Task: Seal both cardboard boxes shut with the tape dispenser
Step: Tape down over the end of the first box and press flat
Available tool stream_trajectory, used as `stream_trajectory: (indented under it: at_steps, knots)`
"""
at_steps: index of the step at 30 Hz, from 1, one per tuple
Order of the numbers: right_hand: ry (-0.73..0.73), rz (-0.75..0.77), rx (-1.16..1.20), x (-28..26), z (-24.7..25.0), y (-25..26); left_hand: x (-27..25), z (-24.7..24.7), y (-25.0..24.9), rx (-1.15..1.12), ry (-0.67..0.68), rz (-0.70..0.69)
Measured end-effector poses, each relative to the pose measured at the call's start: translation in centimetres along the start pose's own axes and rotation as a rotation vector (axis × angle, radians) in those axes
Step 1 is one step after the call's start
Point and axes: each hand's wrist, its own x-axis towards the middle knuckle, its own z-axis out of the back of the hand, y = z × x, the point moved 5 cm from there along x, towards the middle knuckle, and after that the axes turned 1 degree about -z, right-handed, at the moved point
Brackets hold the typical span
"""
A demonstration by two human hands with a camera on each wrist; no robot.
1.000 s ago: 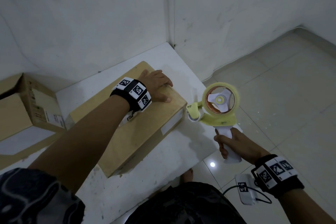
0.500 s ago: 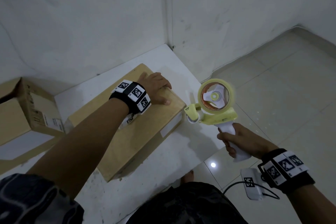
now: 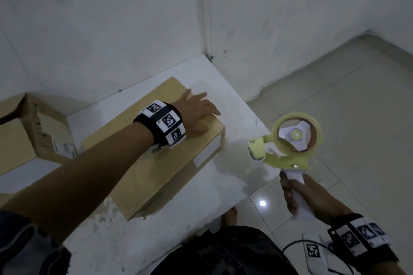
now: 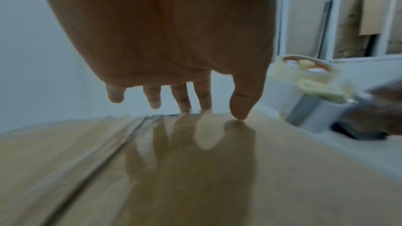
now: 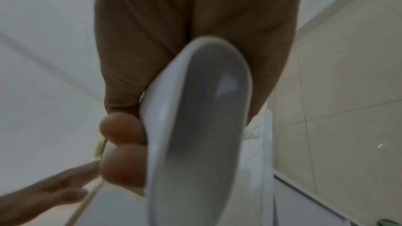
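Observation:
A closed cardboard box [image 3: 161,163] lies on the white table [image 3: 234,176], with glossy tape along its top seam [image 4: 121,140]. My left hand [image 3: 196,109] rests flat on its far right corner, fingers straight; the fingertips [image 4: 239,109] touch the lid. A second box [image 3: 33,131] with a raised flap stands at the far left. My right hand [image 3: 306,196] grips the white handle [image 5: 195,126] of the yellow-green tape dispenser [image 3: 290,140], held in the air past the table's right edge, off the box.
White walls meet in a corner right behind the table. Tiled floor [image 3: 335,96] lies to the right. A white device with a cable [image 3: 312,254] hangs by my right wrist. My knees and a bare foot [image 3: 230,219] show under the table's front edge.
My left hand's fingers have straightened and spread flat on the box corner. My right hand has shifted the dispenser slightly right, away from the box end.

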Motion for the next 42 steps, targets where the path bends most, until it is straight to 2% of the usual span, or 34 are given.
stream_trajectory:
  at_steps: [3, 5, 11, 19, 25, 28, 31, 34, 37, 42]
  knots:
    - [0.029, 0.084, 0.113, 0.9, -1.3, 1.7, -0.2, -0.2, -4.2, 0.036, -0.025, -0.12]
    - [0.051, 0.119, 0.172, 1.6, -2.0, 2.8, -0.4, -0.3, -5.7, -0.002, -0.097, -0.163]
    - [0.035, 0.146, 0.14, 2.8, -2.3, 3.8, -0.1, -0.8, -5.6, -0.292, -0.242, -0.064]
    - [-0.007, 0.128, 0.131, 3.3, -2.6, 3.3, 0.8, -1.3, -6.7, -0.016, -0.132, 0.054]
    - [0.009, 0.164, 0.146, 3.4, -2.3, 4.1, 1.3, -0.1, -6.4, 0.011, 0.016, 0.121]
    - [0.017, 0.175, 0.137, 3.6, -2.3, 4.4, 1.6, 0.2, -6.3, 0.035, 0.072, 0.22]
    - [0.024, 0.176, 0.129, 3.9, -2.6, 4.8, 1.8, -0.9, -6.1, -0.01, 0.061, 0.305]
    - [0.022, 0.172, 0.129, 4.1, -2.9, 5.0, 1.5, -1.6, -5.6, -0.052, -0.016, 0.252]
    - [0.013, 0.166, 0.117, 4.3, -3.0, 5.1, 0.1, -0.7, -4.3, -0.081, -0.026, 0.211]
    - [0.015, 0.161, 0.1, 4.5, -3.2, 5.5, -0.8, -0.4, 0.7, -0.086, -0.048, 0.33]
